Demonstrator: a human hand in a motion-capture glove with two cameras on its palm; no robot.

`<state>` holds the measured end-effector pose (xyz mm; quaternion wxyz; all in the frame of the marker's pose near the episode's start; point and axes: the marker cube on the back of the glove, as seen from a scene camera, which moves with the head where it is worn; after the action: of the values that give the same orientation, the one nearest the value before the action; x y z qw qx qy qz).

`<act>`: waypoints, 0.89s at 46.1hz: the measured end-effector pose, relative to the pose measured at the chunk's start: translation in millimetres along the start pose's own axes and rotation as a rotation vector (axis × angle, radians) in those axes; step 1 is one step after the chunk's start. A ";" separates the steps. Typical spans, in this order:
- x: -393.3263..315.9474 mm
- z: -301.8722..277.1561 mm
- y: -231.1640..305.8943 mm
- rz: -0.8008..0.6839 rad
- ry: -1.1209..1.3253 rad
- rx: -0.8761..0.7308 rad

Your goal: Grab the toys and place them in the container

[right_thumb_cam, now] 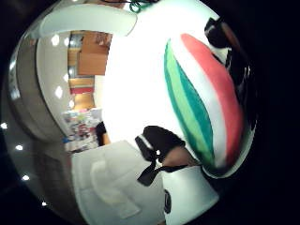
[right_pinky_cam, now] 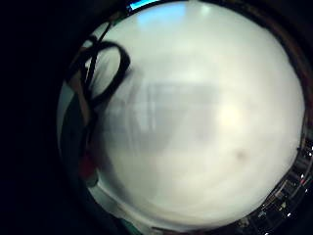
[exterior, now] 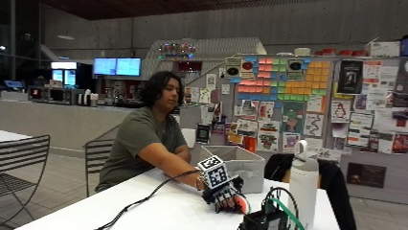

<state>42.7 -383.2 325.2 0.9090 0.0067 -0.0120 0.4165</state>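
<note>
Red-and-green plush, a watermelon slice toy [right_thumb_cam: 206, 103], fills my thumb-side palm view, and from outside I see my gloved right hand [exterior: 224, 195] low on the white table [exterior: 165, 211] with its fingers curled down around something red there. I judge this the pickup. The grey fabric bin [exterior: 239, 165] stands just behind the hand, near the person. To do it well, I'd keep the fingers wrapped round the slice, raise it high enough to clear the bin's rim, then carry it over before opening.
</note>
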 end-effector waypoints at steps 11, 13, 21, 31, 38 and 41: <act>13.0 -26.3 -0.9 -0.020 -0.255 0.033; 16.9 -35.5 1.0 -0.022 -0.307 0.034; 23.2 -100.7 34.7 -0.164 -0.441 0.055; -34.9 -201.4 133.4 -0.515 -0.599 0.094; -88.0 -245.0 196.7 -0.779 -0.619 0.114; -107.5 -252.4 210.0 -0.864 -0.627 0.130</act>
<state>-182.4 -321.8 70.4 0.9481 0.1915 -0.2533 -0.0174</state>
